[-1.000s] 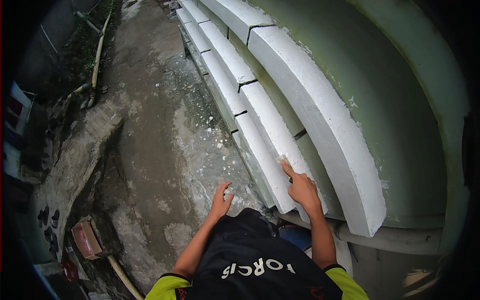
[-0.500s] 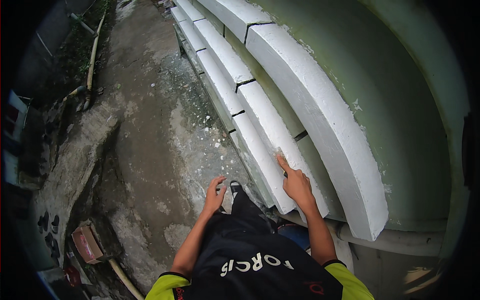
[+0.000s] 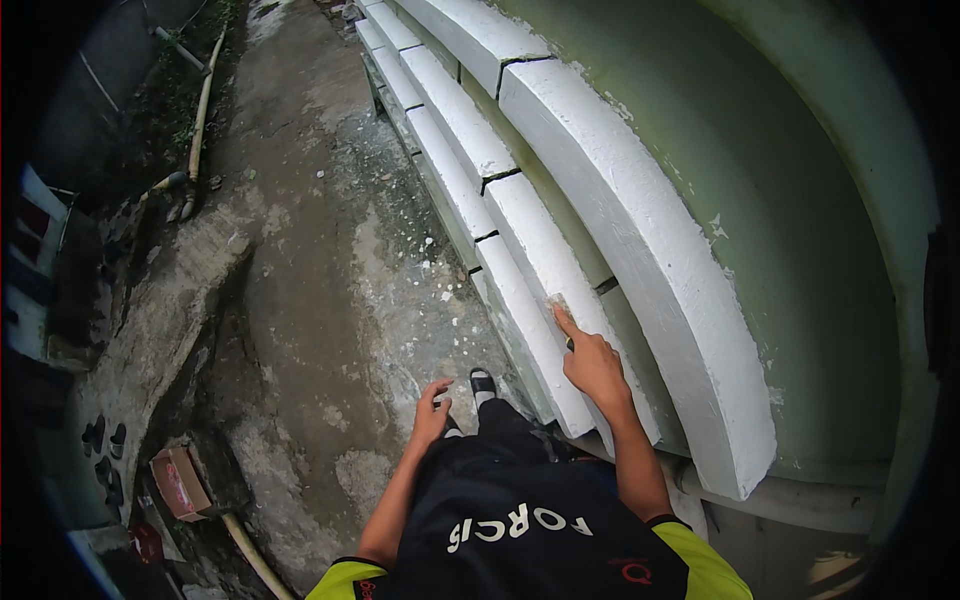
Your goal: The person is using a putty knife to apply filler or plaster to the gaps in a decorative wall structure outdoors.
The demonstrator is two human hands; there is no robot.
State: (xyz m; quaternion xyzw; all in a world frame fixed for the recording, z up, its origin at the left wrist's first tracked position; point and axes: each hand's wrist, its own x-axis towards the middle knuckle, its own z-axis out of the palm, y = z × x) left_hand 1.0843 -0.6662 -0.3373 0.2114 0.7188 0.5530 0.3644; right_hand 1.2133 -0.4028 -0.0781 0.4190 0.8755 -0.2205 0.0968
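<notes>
My right hand [image 3: 597, 368] is closed round a small flat-ended hand tool [image 3: 556, 300], with the index finger stretched along it. Most of the tool is hidden under the hand, and I cannot tell its exact kind. Its pale brownish tip rests on the top of the middle white ledge [image 3: 530, 225]. My left hand [image 3: 432, 410] hangs over the ground beside my leg, fingers loosely bent and apart, holding nothing. A lower white ledge [image 3: 520, 325] runs between the two hands. Higher up to the right curves a wide white ledge [image 3: 640, 200].
A green wall [image 3: 790, 200] rises on the right. Stained concrete ground [image 3: 300, 270] with white specks stretches along the ledges. At the lower left are an open cardboard box [image 3: 180, 483], several sandals [image 3: 105, 455] and a pipe [image 3: 255, 557]. Another pipe [image 3: 205, 110] lies at the far left.
The view has shifted slightly, and my foot shows farther forward. My right hand and the tool stay on the middle ledge, a little farther along it toward the far end.
</notes>
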